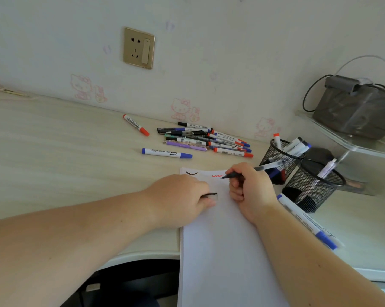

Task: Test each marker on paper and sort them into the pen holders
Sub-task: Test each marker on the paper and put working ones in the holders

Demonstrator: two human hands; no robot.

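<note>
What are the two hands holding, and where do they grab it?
The right hand grips a pen near its tip. The left hand pinches a small dark thing, likely the pen cap, in its fingers.

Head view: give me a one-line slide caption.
Right hand tests a pen on paper; left hand holds its cap; two mesh holders wait beside.

Gold wall socket; grey bag on clear shelf.
</note>
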